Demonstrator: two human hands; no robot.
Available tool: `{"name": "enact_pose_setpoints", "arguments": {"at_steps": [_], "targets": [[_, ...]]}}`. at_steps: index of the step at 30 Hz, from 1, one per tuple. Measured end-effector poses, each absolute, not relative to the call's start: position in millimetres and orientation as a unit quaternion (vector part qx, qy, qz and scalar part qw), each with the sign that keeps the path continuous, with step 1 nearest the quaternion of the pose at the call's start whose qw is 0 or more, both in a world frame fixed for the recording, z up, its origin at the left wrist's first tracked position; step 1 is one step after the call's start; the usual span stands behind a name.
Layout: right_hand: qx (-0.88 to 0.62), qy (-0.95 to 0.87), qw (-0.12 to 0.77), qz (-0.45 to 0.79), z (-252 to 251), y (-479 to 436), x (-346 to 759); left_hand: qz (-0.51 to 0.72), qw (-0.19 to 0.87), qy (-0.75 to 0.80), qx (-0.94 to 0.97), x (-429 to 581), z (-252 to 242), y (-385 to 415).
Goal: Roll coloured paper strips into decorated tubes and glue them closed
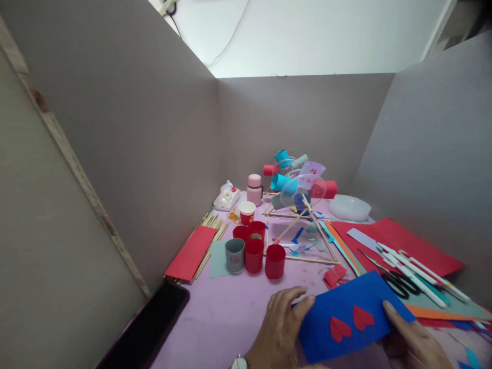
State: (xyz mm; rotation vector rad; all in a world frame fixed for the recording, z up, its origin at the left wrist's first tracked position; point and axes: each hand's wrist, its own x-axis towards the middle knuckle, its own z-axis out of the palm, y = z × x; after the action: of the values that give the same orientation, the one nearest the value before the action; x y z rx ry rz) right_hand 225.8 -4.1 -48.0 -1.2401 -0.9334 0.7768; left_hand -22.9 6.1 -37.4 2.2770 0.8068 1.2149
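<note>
A blue paper rectangle (346, 312) with two red heart cutouts (351, 324) on it is held at the lower right, tilted above the table. My left hand (282, 325), with a watch at the wrist, is closed on its left edge, thumb and fingers at the upper left corner. At its right side my right hand (411, 335) grips the paper, the thumb on top and the other fingers mostly hidden beneath. Several red paper cylinders (254, 255) and a grey one (234, 255) stand just beyond my left hand.
Black scissors (400, 283), white pens (413, 274) and coloured sheets lie at the right. A stick frame (321, 233) stands behind. A phone (149, 328) and a red sheet (192, 252) on sticks are at the left; grey partitions (300, 118) surround the table.
</note>
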Motion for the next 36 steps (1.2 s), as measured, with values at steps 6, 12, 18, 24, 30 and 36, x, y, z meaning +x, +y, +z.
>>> {"name": "enact_pose_setpoints", "arguments": {"at_steps": [6, 12, 18, 24, 30, 36], "targets": [[-0.476, -0.225, 0.626, 0.575, -24, -5, 199, 0.366, 0.691, 0.365, 0.505, -14, -31, -2], [-0.494, -0.242, 0.618, 0.562, -10, -8, 198, 0.281, 0.796, 0.317, 0.433, -15, -36, -3], [-0.543, -0.452, 0.583, 0.401, -11, -13, 206, 0.362, 0.815, 0.306, 0.333, -13, -8, -5], [-0.482, -0.614, 0.521, 0.346, -16, -14, 212, 0.395, 0.808, 0.321, 0.298, -22, 12, -5], [-0.481, -0.657, 0.470, 0.341, -24, -19, 206, 0.361, 0.845, 0.236, 0.316, -18, 6, -8], [-0.481, -0.632, 0.435, 0.424, -16, -21, 177, 0.287, 0.809, 0.248, 0.449, -14, 4, -12]]}}
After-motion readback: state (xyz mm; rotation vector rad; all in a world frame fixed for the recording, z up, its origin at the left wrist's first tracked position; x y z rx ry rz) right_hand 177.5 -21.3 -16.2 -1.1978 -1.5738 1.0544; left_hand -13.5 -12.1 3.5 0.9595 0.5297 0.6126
